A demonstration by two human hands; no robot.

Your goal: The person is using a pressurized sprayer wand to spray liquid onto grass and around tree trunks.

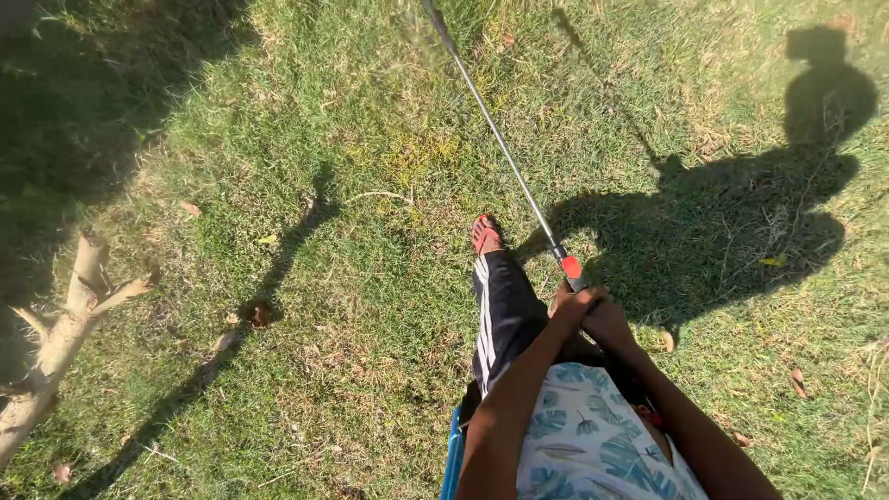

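Both my hands grip the handle end of a long thin metal pole [500, 139] that has a red band near the grip. My left hand [572, 304] and my right hand [608, 319] are clasped together just below the red band. The pole rises away from me toward the top of the view, and its far end is cut off by the frame edge. Below the hands I see a leaf-patterned shirt [593, 435], black trousers with white stripes [505, 310] and a red sandal [485, 234] on the grass.
Sunlit lawn [352, 278] with dry patches and scattered fallen leaves lies all around. A cut tree trunk with stub branches [60, 338] stands at the left edge. My shadow [741, 204] falls to the right. A blue object [452, 458] hangs at my side.
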